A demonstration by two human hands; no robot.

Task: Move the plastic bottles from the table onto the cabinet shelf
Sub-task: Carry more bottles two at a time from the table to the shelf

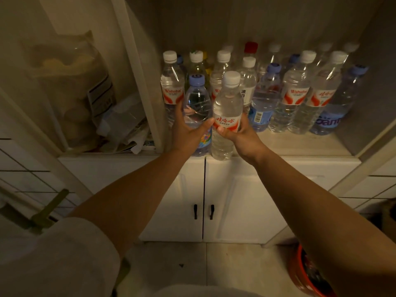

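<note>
Shelf: pale cabinet shelf (300,142) crowded with upright clear plastic bottles (295,93).
Left hand (188,129): grasping blue-capped clear bottle (196,99).
Right hand (240,133): grasping white-capped red-labelled bottle (227,103).

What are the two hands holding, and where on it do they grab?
The left hand holds a blue-capped bottle around its middle. The right hand holds a white-capped bottle at its red label, fingers wrapped round.
</note>
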